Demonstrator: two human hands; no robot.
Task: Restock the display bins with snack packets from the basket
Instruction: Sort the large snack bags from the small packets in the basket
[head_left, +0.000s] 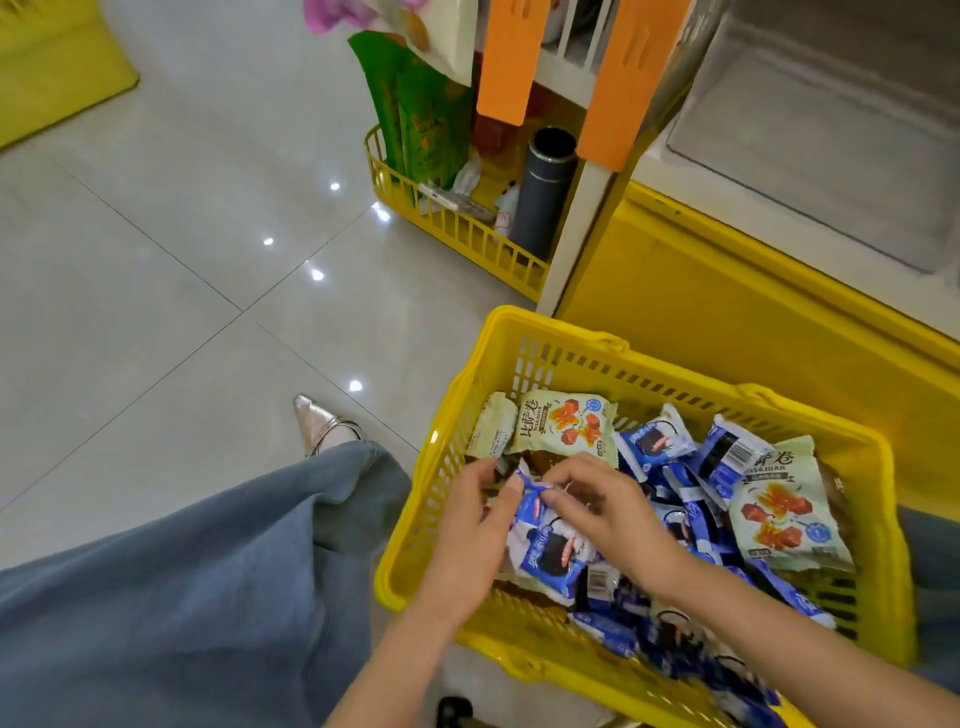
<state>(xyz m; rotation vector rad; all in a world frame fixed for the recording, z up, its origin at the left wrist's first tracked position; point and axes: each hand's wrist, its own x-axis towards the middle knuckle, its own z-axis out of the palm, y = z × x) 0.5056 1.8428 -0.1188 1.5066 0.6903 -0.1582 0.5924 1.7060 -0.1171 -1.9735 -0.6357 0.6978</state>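
Note:
A yellow plastic basket (550, 358) sits on the floor at the lower right, filled with several blue snack packets and pale green ones (563, 422). Both hands are inside it at its left side. My left hand (470, 535) holds a bunch of blue packets (545, 556) from the left. My right hand (597, 506) pinches the top edge of the same bunch with thumb and fingers. A clear display bin (810, 135) stands empty at the upper right on a yellow stand.
A low yellow tray (457, 228) under the shelf holds green bags and a dark flask (545, 192). Orange tags (511, 57) hang from the shelf post. Grey floor tiles spread to the left. My trouser leg and a pointed shoe (317, 423) lie left of the basket.

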